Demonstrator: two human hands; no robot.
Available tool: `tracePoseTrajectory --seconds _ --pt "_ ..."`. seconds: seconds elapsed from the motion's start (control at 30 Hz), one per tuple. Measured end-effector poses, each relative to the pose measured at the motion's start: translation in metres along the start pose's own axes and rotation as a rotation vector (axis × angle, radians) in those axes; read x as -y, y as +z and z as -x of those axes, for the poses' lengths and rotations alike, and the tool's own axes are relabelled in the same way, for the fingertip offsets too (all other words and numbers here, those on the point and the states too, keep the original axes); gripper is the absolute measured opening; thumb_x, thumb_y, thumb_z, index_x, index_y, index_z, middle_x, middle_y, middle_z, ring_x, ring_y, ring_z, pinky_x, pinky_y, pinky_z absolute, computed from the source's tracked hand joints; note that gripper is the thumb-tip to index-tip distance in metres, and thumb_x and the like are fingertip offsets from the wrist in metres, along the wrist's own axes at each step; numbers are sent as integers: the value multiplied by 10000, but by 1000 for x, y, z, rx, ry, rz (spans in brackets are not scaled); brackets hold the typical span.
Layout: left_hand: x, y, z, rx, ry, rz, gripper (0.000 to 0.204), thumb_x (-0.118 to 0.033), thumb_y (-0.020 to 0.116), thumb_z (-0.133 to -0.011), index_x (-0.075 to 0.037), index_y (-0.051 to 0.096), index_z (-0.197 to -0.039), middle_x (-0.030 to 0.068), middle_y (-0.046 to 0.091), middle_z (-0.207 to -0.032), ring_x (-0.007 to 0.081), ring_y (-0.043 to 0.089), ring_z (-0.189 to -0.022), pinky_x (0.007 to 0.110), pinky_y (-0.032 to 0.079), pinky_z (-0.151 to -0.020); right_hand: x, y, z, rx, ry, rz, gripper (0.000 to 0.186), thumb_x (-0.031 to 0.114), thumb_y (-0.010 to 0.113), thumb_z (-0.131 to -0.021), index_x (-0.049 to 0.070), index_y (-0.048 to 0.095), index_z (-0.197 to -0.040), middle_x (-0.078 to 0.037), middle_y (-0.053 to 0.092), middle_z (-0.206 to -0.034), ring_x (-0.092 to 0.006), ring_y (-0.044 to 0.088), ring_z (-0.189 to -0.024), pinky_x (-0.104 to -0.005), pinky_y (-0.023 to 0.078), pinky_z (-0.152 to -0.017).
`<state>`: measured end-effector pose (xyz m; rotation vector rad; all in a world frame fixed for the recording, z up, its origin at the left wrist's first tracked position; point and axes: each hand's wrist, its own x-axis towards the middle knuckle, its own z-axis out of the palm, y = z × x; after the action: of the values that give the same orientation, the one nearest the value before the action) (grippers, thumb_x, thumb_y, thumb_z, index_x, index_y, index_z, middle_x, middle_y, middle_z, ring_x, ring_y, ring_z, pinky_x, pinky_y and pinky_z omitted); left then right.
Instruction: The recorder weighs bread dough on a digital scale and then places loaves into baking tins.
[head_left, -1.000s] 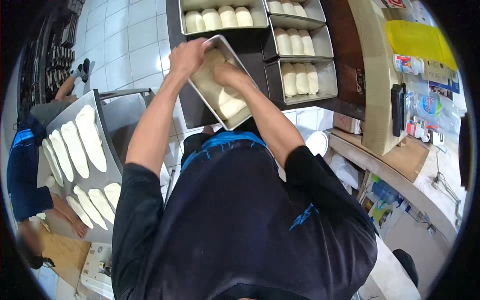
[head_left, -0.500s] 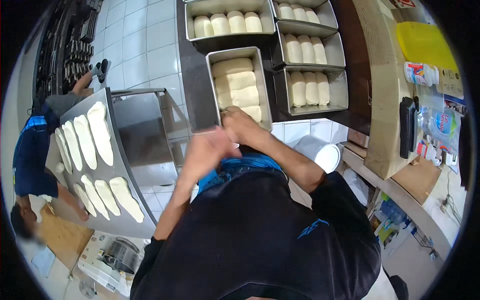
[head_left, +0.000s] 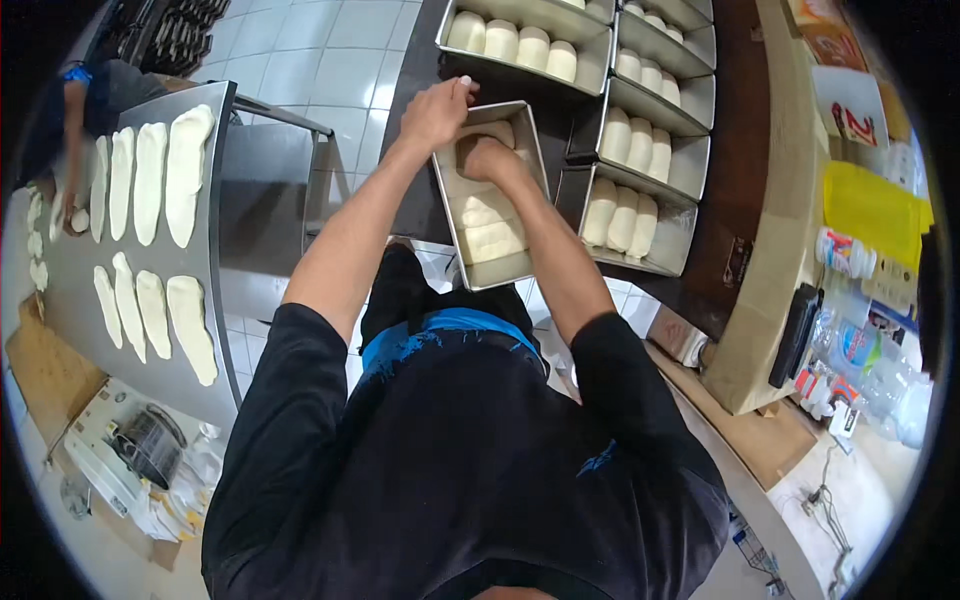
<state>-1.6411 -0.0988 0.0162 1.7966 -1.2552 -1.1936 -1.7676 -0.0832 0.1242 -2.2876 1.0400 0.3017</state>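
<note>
A metal loaf tin [head_left: 540, 170] stands slightly turned, its near end jutting past the edge of the dark table. Several pale dough pieces [head_left: 488, 222] lie in a row inside it. My right hand [head_left: 490, 158], curled into a fist, rests on the dough toward the tin's far end; its fingertips are hidden. At the far left corner of the tin is my left hand [head_left: 434, 116], closed with the thumb uppermost. Whether its fingers grip the rim, I cannot tell.
More loaf tins [head_left: 640, 258] with dough stand beyond and to the right. On the left, a metal table [head_left: 150, 295] bears several long flattened dough strips [head_left: 188, 175], with a co-worker's arm [head_left: 75, 150] beyond. Bottles [head_left: 850, 345] and a cardboard box [head_left: 760, 330] line the right.
My right hand has gone from the tin's near end to its far end. My left hand has moved forward to the far left corner. The tin overhangs the table more.
</note>
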Motion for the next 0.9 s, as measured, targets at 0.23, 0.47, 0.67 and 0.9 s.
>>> tracePoseTrajectory --seconds 0.23,0.47,0.67,0.9 --pt "-39 -15 24 33 -197 38 636 -456 273 -1106 -23 737 -1144 116 761 -1067 259 693 -1000 369 502 -933 -12 25 -39 29 89 -15 294 142 524 -908 -58 737 -937 -236 730 -914 -425 686 -815 -508 536 -764" --pt "-5 0 31 -72 -173 406 673 -432 215 -1109 -48 762 -1031 87 777 -985 267 709 -928 395 503 -906 -42 46 -14 76 166 -58 294 121 523 -901 -56 752 -953 -241 738 -901 -411 698 -798 -509 541 -739" --pt "-6 -5 12 -168 -113 444 693 -419 207 -1113 -28 765 -990 112 775 -967 267 708 -903 376 493 -917 -62 58 -28 197 82 -155 259 116 571 -887 -42 765 -955 -220 751 -925 -419 678 -760 -485 544 -713" --pt "9 -5 11 -267 -114 405 711 -422 181 -1117 -7 753 -1038 132 766 -968 253 698 -915 369 487 -939 -49 72 -49 -54 28 -178 272 187 590 -861 -7 782 -869 -211 743 -826 -389 669 -691 -510 533 -674"
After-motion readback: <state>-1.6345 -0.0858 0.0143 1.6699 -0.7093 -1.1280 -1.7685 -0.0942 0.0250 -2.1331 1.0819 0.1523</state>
